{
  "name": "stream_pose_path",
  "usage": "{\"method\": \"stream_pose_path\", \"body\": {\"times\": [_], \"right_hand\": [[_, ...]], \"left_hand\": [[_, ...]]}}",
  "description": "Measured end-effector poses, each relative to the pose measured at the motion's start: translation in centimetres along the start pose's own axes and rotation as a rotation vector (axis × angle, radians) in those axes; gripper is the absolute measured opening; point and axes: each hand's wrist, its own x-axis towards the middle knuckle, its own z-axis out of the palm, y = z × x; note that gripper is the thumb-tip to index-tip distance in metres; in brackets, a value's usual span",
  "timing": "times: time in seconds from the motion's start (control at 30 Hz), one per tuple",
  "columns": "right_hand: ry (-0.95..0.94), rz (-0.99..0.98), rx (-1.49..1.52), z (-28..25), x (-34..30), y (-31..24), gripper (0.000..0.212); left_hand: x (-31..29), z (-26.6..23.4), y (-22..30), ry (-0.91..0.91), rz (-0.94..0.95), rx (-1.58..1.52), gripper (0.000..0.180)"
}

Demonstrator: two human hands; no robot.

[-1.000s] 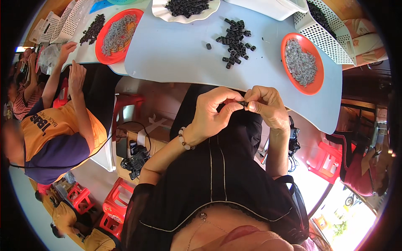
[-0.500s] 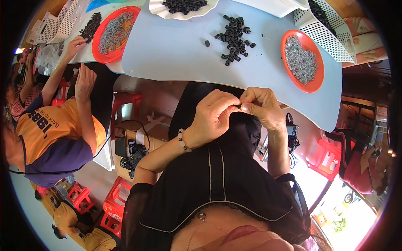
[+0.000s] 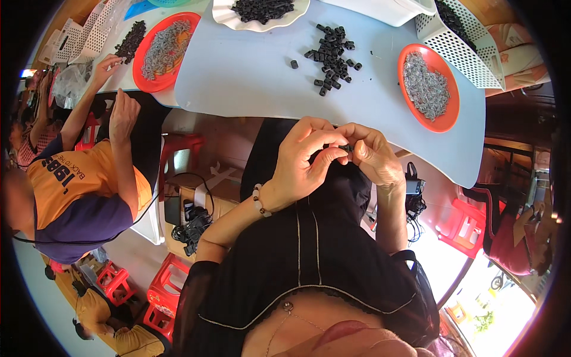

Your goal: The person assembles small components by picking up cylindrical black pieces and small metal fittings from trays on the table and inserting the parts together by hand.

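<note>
Both my hands meet over my lap, just off the table's near edge. Between the fingertips is a small black plastic part (image 3: 345, 147), mostly covered by the fingers. My left hand (image 3: 306, 157) pinches it from the left between thumb and fingers. From the right, my right hand (image 3: 375, 154) grips the same part, its fingers curled. Any smaller piece at the fingertips is too hidden to make out. On the table beyond lies a loose pile of similar black parts (image 3: 332, 56). To its right, an orange-red plate (image 3: 452, 113) holds many small clear and grey pieces.
The light blue table (image 3: 250, 83) also carries a white scalloped dish (image 3: 223, 16) of black parts and a white perforated basket (image 3: 470, 65). At the left, a co-worker in yellow and purple (image 3: 89, 196) reaches toward another red plate (image 3: 143, 77). Red stools (image 3: 163, 282) stand behind.
My left fingers have opened somewhat and shifted slightly right around the black part, showing more of it. The right hand's fingers have moved a little. The co-worker's hands barely moved.
</note>
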Motion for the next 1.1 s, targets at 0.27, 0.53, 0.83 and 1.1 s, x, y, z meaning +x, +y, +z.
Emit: {"method": "stream_pose_path", "body": {"times": [0.27,0.53,0.83,1.1], "right_hand": [[0.039,-0.001,0.014,-1.0,-0.5,1.4,0.051],[0.057,0.01,0.016,-0.5,-0.4,1.9,0.048],[0.055,0.02,0.008,0.4,0.2,2.3,0.047],[0.199,-0.02,-0.118,0.7,-0.1,0.9,0.046]], "left_hand": [[-0.3,0.7,0.5,0.012,-0.024,0.014,0.019],[-0.7,0.4,0.1,-0.055,0.013,0.155,0.025],[-0.8,0.0,-0.3,-0.028,0.001,0.219,0.021],[-0.1,-0.4,0.0,0.041,0.015,0.208,0.022]]}}
